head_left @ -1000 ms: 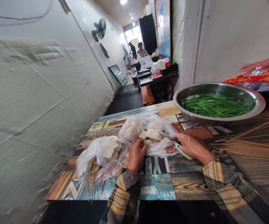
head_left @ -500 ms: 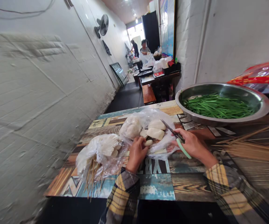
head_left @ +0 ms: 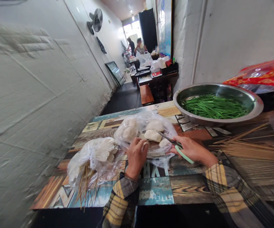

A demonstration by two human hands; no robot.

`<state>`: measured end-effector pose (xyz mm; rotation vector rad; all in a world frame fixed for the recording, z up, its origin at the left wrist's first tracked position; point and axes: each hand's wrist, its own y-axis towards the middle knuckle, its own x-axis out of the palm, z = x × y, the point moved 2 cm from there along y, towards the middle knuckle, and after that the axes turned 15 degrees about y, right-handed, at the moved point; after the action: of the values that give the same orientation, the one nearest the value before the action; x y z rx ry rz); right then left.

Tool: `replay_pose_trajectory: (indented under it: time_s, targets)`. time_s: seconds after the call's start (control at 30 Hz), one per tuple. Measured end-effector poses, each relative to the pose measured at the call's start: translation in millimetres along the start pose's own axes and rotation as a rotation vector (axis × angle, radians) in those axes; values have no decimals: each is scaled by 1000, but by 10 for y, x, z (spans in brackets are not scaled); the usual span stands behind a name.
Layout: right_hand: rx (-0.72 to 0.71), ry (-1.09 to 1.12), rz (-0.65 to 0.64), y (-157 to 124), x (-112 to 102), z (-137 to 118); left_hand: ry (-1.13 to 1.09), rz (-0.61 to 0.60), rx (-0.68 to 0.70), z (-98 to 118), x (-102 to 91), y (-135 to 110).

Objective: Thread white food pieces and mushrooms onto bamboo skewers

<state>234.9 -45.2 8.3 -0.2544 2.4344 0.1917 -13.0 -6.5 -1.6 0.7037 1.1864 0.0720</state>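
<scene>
My left hand (head_left: pixel 136 155) is closed round a small white dough piece (head_left: pixel 144 145) at the near edge of a clear plastic bag (head_left: pixel 148 122) that holds several white buns (head_left: pixel 153 135). In my right hand (head_left: pixel 191 148) I grip scissors (head_left: pixel 172 143) with pale green handles, their blades pointing left into the bag. To the left, a second plastic bag (head_left: pixel 96 155) holds white pieces on bamboo skewers (head_left: pixel 86 186).
A steel bowl (head_left: pixel 219 118) of green chives stands at the back right of the patterned table (head_left: pixel 156 190). Loose bamboo skewers (head_left: pixel 253 150) lie to the right, a red plastic packet (head_left: pixel 260 74) behind them. A white wall runs along the left. Two people sit far down the room.
My right hand lifted the scissors off the table and aimed the blades into the bag. My left hand picked a small white piece up from the bag's edge.
</scene>
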Motion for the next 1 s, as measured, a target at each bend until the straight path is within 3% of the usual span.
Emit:
replay_pose_trajectory:
  time_s: [0.17, 0.3, 0.47, 0.57, 0.7, 0.8, 0.9, 1.0]
  targets:
    - [42, 5, 76, 16, 4, 22, 235, -184, 242, 516, 158, 176]
    - [15, -18, 222, 37, -6, 99, 383, -313, 238, 775, 280, 278]
    - [-178, -69, 495, 68, -56, 171, 296, -242, 221, 817, 295, 231]
    - [-204, -34, 634, 64, -109, 170, 62, -197, 214, 767, 345, 165]
    - [-198, 28, 710, 42, -176, 152, -308, -211, 76, 572, 432, 125]
    - [-146, -49, 658, 27, -207, 165, -570, -193, -152, 328, 387, 133]
    - [-32, -210, 542, 10, -211, 215, -1024, -218, -394, 136, 272, 128]
    - [47, -321, 462, -7, -184, 284, -1276, -197, -524, 59, 158, 111]
